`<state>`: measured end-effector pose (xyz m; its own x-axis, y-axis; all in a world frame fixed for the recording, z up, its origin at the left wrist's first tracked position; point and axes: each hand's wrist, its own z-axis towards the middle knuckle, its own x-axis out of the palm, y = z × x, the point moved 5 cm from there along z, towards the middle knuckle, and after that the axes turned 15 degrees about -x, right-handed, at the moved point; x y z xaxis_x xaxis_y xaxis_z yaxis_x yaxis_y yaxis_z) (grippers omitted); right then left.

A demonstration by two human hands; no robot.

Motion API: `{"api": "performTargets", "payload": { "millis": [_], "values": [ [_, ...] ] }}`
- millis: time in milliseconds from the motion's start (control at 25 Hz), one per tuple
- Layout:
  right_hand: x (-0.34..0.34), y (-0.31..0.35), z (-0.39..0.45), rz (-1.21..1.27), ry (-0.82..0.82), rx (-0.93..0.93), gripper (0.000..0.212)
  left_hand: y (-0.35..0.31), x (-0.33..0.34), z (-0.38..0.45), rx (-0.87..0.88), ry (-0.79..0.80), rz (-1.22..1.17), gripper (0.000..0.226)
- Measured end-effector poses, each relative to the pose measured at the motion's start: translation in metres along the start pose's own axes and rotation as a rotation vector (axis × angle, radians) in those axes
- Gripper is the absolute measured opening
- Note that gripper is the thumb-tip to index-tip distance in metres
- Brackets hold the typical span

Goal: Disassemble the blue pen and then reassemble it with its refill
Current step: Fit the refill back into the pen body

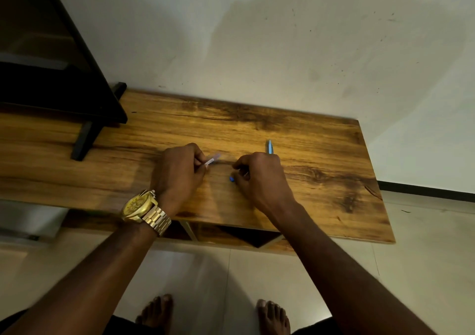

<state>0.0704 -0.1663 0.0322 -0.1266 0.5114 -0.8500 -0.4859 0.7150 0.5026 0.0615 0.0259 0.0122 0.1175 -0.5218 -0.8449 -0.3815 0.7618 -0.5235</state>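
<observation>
At the upper left of the frame a black stand (84,118) rests its foot on the wooden tabletop (321,154), which runs across the middle of the picture against a pale wall (282,39). Left of centre, a gold wristwatch (140,206) sits on the left wrist. Above it the left hand (177,172) is curled, its fingers pinching a small pale, translucent pen piece (212,160) that pokes out toward the right; motion blur hides which part it is. Just right of centre the right hand (259,178) is closed over the blue pen barrel (269,147), fingers pressed together around it. One blue end shows above the knuckles and another blue tip peeks out below the fingers near the tabletop. The two hands are near each other but apart. At the bottom of the frame, two bare feet (272,316) stand on the light tiled floor (411,270).
</observation>
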Motion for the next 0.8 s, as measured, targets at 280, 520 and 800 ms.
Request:
{"api": "performTargets", "payload": {
  "millis": [280, 520, 800],
  "values": [
    [0.019, -0.005, 0.007, -0.002, 0.1, -0.024, 0.021, -0.006, -0.015, -0.002, -0.044, 0.162, -0.39, 0.014],
    [0.02, -0.002, 0.007, -0.142, 0.143, -0.165, 0.015, -0.011, -0.02, -0.008, -0.054, 0.229, -0.571, 0.014],
    [-0.009, -0.026, 0.002, 0.252, -0.131, 0.06, 0.013, -0.014, -0.018, -0.01, -0.022, 0.222, -0.535, 0.015]
  ]
}}
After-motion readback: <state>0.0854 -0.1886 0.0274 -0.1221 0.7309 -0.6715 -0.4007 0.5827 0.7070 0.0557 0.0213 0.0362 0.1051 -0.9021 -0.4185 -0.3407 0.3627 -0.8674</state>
